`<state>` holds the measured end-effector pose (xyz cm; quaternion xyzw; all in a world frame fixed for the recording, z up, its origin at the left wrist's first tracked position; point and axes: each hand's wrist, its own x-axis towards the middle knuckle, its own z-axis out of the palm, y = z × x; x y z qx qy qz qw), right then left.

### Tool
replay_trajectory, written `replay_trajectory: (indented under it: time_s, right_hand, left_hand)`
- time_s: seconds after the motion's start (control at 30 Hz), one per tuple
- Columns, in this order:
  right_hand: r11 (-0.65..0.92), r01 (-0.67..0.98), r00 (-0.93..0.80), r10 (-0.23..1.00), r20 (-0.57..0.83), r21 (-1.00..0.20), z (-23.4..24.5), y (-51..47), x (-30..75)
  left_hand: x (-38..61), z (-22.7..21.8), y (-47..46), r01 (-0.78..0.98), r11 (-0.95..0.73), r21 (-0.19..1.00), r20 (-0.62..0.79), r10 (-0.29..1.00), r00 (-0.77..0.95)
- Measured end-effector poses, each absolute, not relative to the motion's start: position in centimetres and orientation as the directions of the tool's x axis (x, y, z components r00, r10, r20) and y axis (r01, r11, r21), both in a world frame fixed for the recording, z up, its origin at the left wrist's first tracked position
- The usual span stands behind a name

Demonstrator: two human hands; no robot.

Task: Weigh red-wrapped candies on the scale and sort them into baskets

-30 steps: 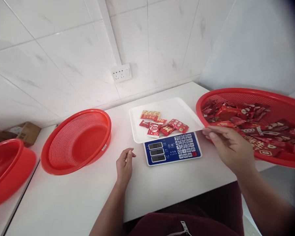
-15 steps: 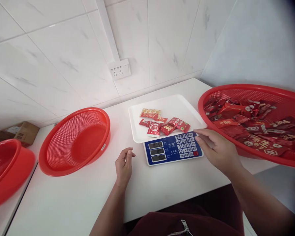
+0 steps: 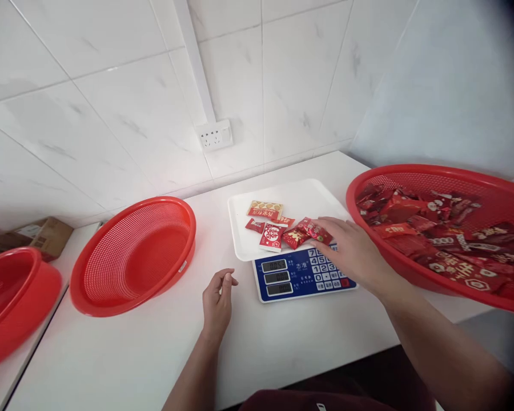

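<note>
A white tray (image 3: 300,197) sits on a blue-faced digital scale (image 3: 302,274) and carries several small red snack packets (image 3: 270,235). My right hand (image 3: 351,251) reaches over the scale's keypad, its fingertips touching a red packet (image 3: 312,228) at the tray's front right edge; the fingers are stretched out. On the white table my left hand (image 3: 217,299) rests, loosely curled and holding nothing. To the right, a big red mesh basket (image 3: 432,171) is heaped with red packets.
An empty red mesh basket (image 3: 132,251) stands left of the scale. Another red basket (image 3: 12,297) and a cardboard box (image 3: 34,231) are at the far left. White tiled walls with a socket (image 3: 216,135) close the back.
My right hand has moved left from beside the full basket, across the scale's keypad, onto the packets at the tray's front edge. The left hand has stayed put.
</note>
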<state>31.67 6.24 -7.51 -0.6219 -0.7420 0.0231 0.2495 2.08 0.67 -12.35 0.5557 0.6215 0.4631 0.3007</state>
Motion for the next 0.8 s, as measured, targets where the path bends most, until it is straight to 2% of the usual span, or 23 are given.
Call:
replay_trajectory:
  time_s: [0.2,0.33,0.47,0.53,0.7,0.8]
  right_hand:
    - [0.183,0.9,-0.049,0.944,0.326,-0.395,-7.1,7.3,31.8]
    - [0.12,0.847,0.087,0.929,0.359,-0.517,-6.7,9.2,31.3]
    - [0.221,0.761,0.025,0.93,0.367,-0.61,-6.1,10.2,30.3]
    - [0.257,0.739,-0.017,0.931,0.364,-0.623,-6.0,10.0,30.0]
    - [0.271,0.744,0.027,0.901,0.433,-0.611,-6.4,8.8,30.6]
    - [0.348,0.737,-0.07,0.892,0.447,-0.579,-6.6,8.2,30.4]
  left_hand:
    - [2.1,-12.1,0.7,0.416,-0.071,0.906,0.165,0.967,-0.196]
    - [2.1,-12.1,0.6,0.426,-0.086,0.901,0.181,0.965,-0.188]
    - [2.1,-12.2,0.7,0.447,-0.104,0.888,0.205,0.961,-0.183]
    - [2.1,-12.2,0.7,0.462,-0.117,0.879,0.226,0.956,-0.188]
    - [1.7,-11.9,0.4,0.537,-0.174,0.825,0.329,0.921,-0.207]
    - [0.7,-10.8,0.2,0.603,-0.225,0.765,0.425,0.88,-0.212]
